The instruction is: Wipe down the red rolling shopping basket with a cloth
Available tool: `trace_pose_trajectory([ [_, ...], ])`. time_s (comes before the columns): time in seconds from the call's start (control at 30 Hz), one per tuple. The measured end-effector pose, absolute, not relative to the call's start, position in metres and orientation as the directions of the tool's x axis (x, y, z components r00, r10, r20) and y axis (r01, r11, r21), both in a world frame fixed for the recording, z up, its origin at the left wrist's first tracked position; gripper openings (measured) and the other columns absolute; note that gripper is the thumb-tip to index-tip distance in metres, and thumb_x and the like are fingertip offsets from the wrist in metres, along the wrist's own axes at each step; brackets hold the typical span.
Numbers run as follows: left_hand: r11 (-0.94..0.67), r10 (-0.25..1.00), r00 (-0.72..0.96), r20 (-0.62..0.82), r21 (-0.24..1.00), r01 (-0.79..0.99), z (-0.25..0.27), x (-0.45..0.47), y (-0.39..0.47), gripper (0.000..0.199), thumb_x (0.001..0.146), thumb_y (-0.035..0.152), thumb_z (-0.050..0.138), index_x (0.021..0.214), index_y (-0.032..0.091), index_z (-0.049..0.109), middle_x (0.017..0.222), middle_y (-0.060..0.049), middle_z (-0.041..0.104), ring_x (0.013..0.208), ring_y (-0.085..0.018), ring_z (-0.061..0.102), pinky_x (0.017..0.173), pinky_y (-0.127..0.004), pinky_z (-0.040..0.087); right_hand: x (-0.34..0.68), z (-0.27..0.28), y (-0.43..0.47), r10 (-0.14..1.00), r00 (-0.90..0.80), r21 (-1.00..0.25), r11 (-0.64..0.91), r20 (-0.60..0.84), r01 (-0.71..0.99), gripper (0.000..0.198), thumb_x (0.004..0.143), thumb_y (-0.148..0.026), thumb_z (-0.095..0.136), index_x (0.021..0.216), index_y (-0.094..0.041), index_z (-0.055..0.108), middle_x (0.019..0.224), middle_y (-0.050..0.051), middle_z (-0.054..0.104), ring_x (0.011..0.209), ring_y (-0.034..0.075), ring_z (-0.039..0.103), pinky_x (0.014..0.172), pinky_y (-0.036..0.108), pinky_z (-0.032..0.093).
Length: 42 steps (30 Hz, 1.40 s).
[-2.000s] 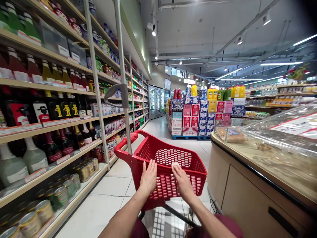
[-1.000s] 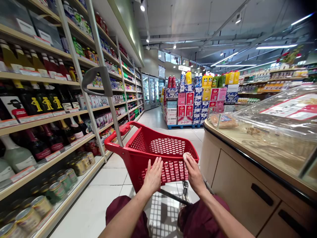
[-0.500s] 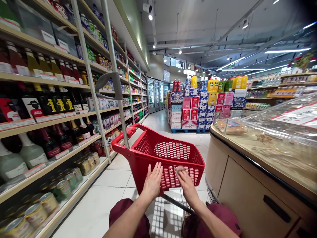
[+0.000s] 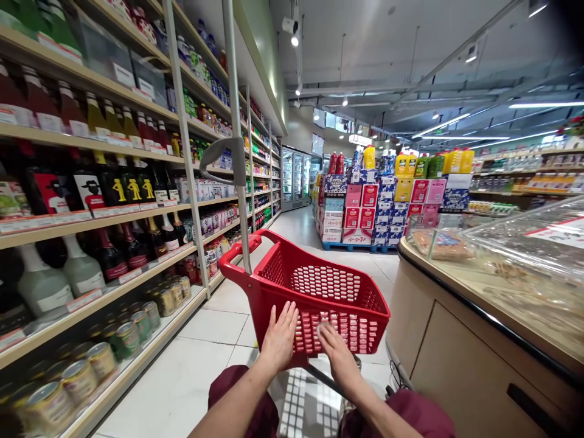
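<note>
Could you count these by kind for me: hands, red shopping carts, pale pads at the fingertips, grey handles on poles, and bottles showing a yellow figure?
Left hand and right hand: 2
Red cart: 1
Pale pad: 1
Grey handle: 1
Yellow-figure bottles: 3
Total: 8

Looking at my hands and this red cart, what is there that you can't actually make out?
All in the head view:
The pale thing: partly covered by the right hand, so its full shape is hidden.
The left hand: its palm faces away, hiding what it covers on the red cart.
The red-edged sign: cut off by the right edge.
The stacked boxes: fine print too small.
</note>
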State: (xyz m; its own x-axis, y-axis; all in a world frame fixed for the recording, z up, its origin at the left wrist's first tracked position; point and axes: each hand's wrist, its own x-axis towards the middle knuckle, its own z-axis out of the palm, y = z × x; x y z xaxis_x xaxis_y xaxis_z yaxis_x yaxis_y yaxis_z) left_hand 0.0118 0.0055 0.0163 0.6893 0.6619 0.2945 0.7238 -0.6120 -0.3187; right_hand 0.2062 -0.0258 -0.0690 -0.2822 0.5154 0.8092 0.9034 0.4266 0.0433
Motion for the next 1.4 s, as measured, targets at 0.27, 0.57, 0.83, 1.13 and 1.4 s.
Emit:
trace_pose_trajectory([
  [0.27, -0.596, 0.659, 0.670, 0.342, -0.306, 0.743, 0.017, -0.001, 0.008, 0.064, 0.077, 0.025, 0.035, 0.136, 0.010, 0.014, 0.144, -0.010, 0.013, 0.132, -0.022, 0.002, 0.105, -0.049, 0.004, 0.195, -0.064, -0.013, 0.529, -0.247, 0.021, 0.396, 0.812, 0.918, 0.049, 0.082, -0.001, 0.029, 0.126, -0.020, 0.042, 0.123, 0.007, 0.051, 0.125, 0.018, 0.031, 0.097, 0.040, 0.039],
  [0.57, -0.548, 0.686, 0.619, 0.382, -0.287, 0.785, 0.027, -0.020, 0.011, 0.068, 0.073, 0.020, 0.037, 0.135, 0.009, 0.014, 0.143, -0.011, 0.017, 0.132, -0.022, 0.005, 0.105, -0.048, 0.006, 0.167, -0.045, -0.005, 0.537, -0.241, -0.003, 0.414, 0.808, 0.910, 0.051, 0.083, -0.005, 0.030, 0.131, -0.019, 0.033, 0.133, 0.006, 0.039, 0.128, 0.019, 0.024, 0.100, 0.040, 0.034],
  [0.83, -0.514, 0.703, 0.575, 0.419, -0.259, 0.818, 0.024, -0.038, 0.016, 0.063, 0.075, 0.016, 0.034, 0.135, 0.009, 0.017, 0.143, -0.010, 0.016, 0.132, -0.021, 0.006, 0.105, -0.049, 0.007, 0.143, -0.046, 0.003, 0.525, -0.307, 0.009, 0.495, 0.794, 0.869, 0.055, 0.080, -0.001, 0.031, 0.131, -0.020, 0.033, 0.133, 0.006, 0.039, 0.127, 0.019, 0.025, 0.099, 0.040, 0.036],
  [1.13, -0.456, 0.737, 0.539, 0.407, -0.289, 0.842, 0.030, -0.056, 0.017, 0.066, 0.074, 0.018, 0.035, 0.136, 0.009, 0.013, 0.143, -0.012, 0.015, 0.132, -0.022, 0.003, 0.104, -0.050, 0.005, 0.123, -0.043, 0.007, 0.563, -0.369, 0.033, 0.517, 0.740, 0.856, 0.055, 0.075, 0.002, 0.034, 0.125, -0.020, 0.044, 0.125, 0.006, 0.049, 0.125, 0.018, 0.030, 0.097, 0.036, 0.038],
  [1.4, -0.421, 0.760, 0.478, 0.441, -0.226, 0.878, 0.031, -0.074, 0.020, 0.067, 0.071, 0.015, 0.036, 0.135, 0.010, 0.018, 0.143, -0.009, 0.015, 0.132, -0.021, 0.004, 0.105, -0.049, 0.005, 0.097, -0.022, 0.021, 0.542, -0.360, 0.012, 0.542, 0.759, 0.840, 0.054, 0.076, 0.001, 0.033, 0.125, -0.019, 0.044, 0.125, 0.007, 0.049, 0.124, 0.018, 0.033, 0.099, 0.037, 0.035],
])
